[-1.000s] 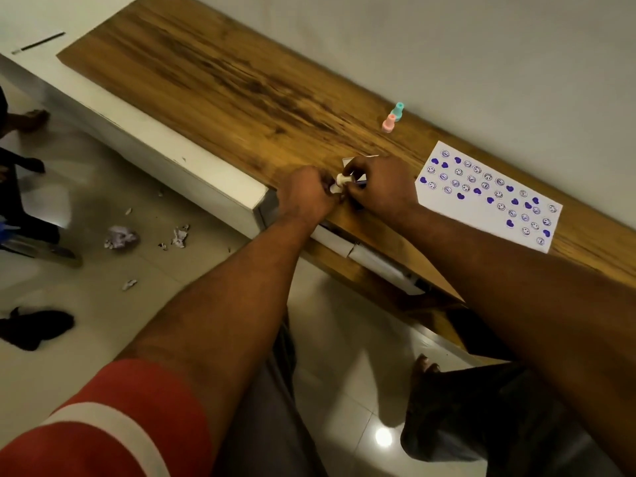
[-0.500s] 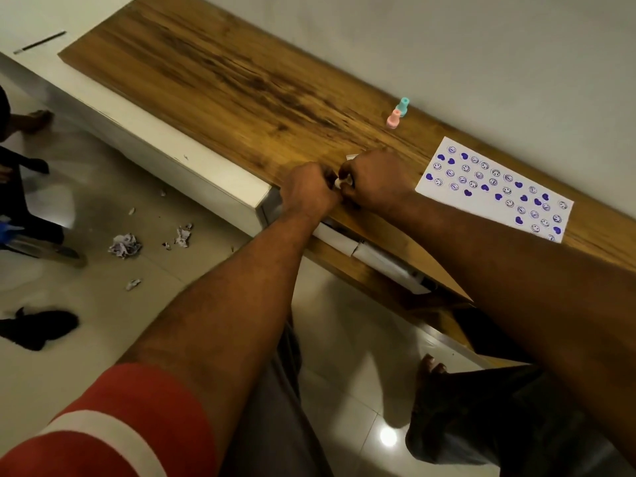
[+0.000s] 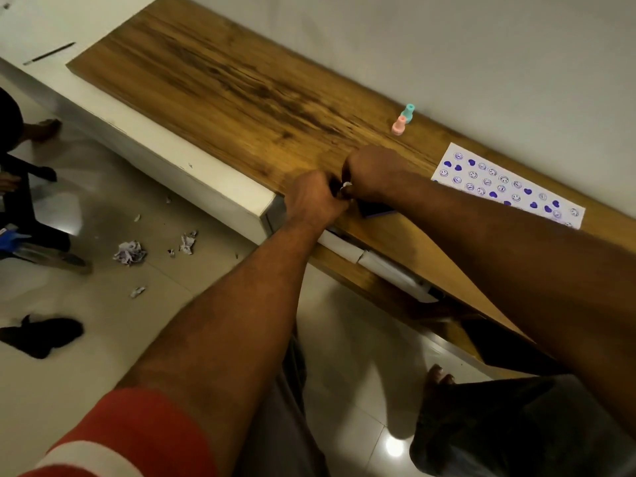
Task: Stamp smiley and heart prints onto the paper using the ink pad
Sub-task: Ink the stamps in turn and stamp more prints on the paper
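Several crumpled paper scraps [image 3: 131, 253] lie on the tiled floor at the far left, with a black item [image 3: 41, 335] nearer the camera that is too blurred to identify. A red sleeve with a white band [image 3: 130, 428] covers the left upper arm at the bottom edge. The long wooden desk [image 3: 213, 87] runs diagonally along the wall, and a white paper roll [image 3: 342, 247] sits tucked below its front edge. At that edge the two hands are pressed together with the knuckles up. The left hand [image 3: 315, 201] is curled tight against the right hand [image 3: 373, 170], and a small white stamp [image 3: 346, 185] is pinched where they meet. Only a sliver of it shows, so the exact grip is hidden. Just under the right wrist the ink pad [image 3: 373, 211] lies flat on the desk as a dark case with a bluish rim. Whether it is open, and how its inked face looks, cannot be told. Farther back by the wall a pink stamp [image 3: 399, 125] and a teal stamp [image 3: 409, 113] stand upright just beside each other. To the right the white paper [image 3: 509, 185] lies flat near the wall. It carries rows of blue smiley and solid heart prints, and the right forearm covers its near edge.
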Demonstrator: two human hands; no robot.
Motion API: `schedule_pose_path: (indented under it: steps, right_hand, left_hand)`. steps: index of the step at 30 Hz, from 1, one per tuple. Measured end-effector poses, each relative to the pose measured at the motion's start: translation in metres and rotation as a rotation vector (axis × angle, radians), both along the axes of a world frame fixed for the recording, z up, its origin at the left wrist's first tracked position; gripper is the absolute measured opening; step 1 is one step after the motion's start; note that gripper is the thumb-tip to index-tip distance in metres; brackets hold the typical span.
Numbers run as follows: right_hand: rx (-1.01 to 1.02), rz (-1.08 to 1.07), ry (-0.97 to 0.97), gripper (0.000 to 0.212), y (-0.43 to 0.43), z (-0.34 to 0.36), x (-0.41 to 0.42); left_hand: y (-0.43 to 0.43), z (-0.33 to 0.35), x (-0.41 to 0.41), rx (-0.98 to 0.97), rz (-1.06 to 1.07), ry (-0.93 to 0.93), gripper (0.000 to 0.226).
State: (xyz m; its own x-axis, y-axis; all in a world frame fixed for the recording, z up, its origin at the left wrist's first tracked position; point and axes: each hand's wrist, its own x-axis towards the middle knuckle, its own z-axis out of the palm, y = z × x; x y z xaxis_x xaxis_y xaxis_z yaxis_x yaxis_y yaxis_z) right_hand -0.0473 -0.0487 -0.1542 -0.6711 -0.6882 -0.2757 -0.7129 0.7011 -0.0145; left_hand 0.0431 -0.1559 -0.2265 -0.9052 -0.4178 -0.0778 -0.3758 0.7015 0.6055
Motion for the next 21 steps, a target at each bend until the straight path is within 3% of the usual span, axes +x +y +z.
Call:
schedule_pose_path:
  steps: [2, 4, 6, 10, 16, 21]
  right_hand:
    - [-0.116, -0.079, -0.028, 0.048, 0.011, 0.0, -0.011]
    - [-0.24, -0.15, 0.062, 0.049, 0.024, 0.001, -0.027]
    - [-0.308, -0.225, 0.2, 0.045, 0.038, 0.001, -0.047]
    - [-0.224, -0.276, 0.4, 0.038, 0.057, -0.003, -0.085]
    - [-0.132, -0.33, 0.349, 0.044, 0.051, -0.014, -0.108]
    - [-0.189, -0.422, 0.218, 0.041, 0.039, -0.017, -0.107]
  left_hand:
    - [0.0, -0.005, -0.002, 0.013, 0.025, 0.01, 0.019]
    - [-0.004, -0.01, -0.005, 0.045, 0.029, 0.032, 0.02]
    - [-0.005, -0.012, -0.007, 0.037, 0.026, 0.052, 0.042]
    - [-0.002, -0.007, -0.011, 0.007, 0.04, 0.08, 0.058]
    - [-0.002, 0.004, -0.013, 0.01, 0.008, 0.127, 0.068]
    - [-0.006, 0.005, -0.011, 0.032, -0.026, 0.166, 0.083]
